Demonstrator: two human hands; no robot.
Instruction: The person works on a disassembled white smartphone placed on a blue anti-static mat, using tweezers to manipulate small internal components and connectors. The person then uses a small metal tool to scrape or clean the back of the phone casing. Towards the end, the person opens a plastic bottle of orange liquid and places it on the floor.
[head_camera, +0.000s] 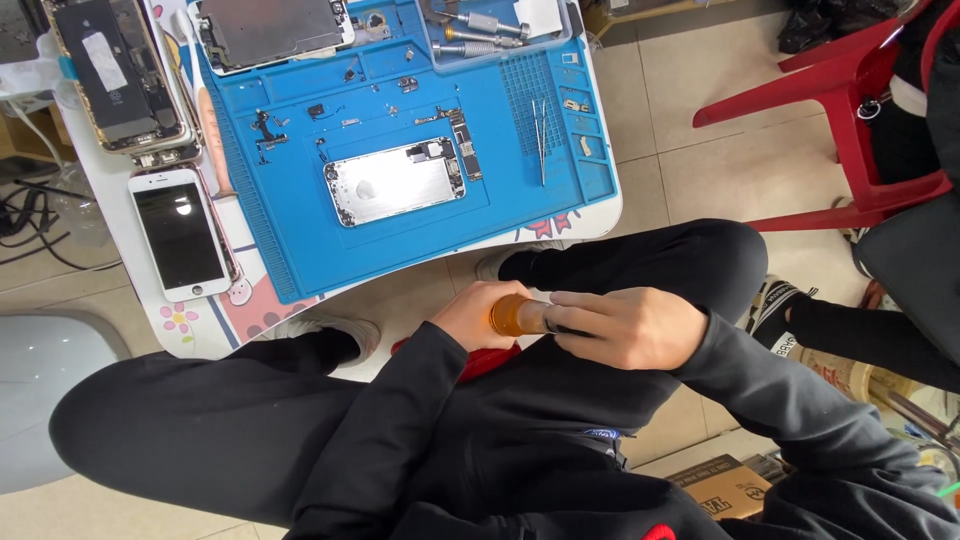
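Both hands over lap | left hand (470, 315) and right hand (620, 325) grasp small amber cylindrical bottle (512, 316) | risk: slip, spilling onto black trousers (640, 260)

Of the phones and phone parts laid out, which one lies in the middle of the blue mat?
The silver phone housing, opened with its bare metal inside showing; the white-fronted phone lies off the blue mat.

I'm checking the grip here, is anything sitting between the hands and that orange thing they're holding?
Nothing visible does. The left hand wraps directly around the orange cylindrical object at one end, and the right hand closes on its other end, where a bit of white material shows at the fingers. Both hold it over the lap, below the blue mat.
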